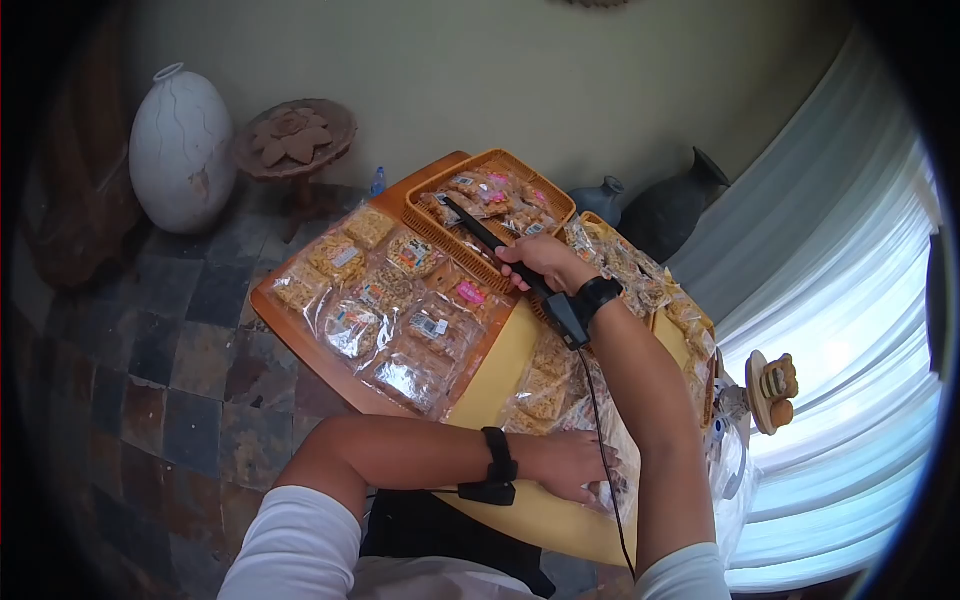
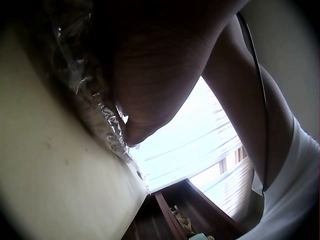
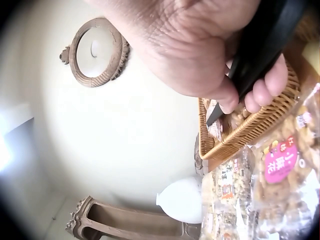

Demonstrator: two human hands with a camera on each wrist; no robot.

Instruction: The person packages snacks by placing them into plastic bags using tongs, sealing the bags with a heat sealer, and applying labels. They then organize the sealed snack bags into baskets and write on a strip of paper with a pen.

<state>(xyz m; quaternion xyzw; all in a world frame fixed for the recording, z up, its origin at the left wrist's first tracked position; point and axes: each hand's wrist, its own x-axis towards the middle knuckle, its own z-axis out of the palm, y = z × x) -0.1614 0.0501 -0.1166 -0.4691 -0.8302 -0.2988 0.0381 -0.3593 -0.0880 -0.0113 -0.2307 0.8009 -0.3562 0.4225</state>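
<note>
Table [image 1: 545, 525]: my left hand [image 1: 570, 463] near, finger curl unclear
Basket [image 1: 425, 225]: far-left, right hand [image 1: 540, 258] nearer
Black stick [image 1: 475, 226]: I grip it, axis far-left

The long, slim black tool [image 1: 478, 226] slants down to a narrow tip, gripped in the right hand [image 1: 538, 262]. Its tip is at the clear-wrapped snack packets [image 1: 470, 187], some bearing pink labels, heaped inside a rectangular tan wicker basket [image 1: 440, 236]. Crinkled, shiny clear plastic wrapping [image 1: 625, 470] lies on the yellow tabletop [image 1: 525, 510] against the left hand [image 1: 572, 465].
</note>
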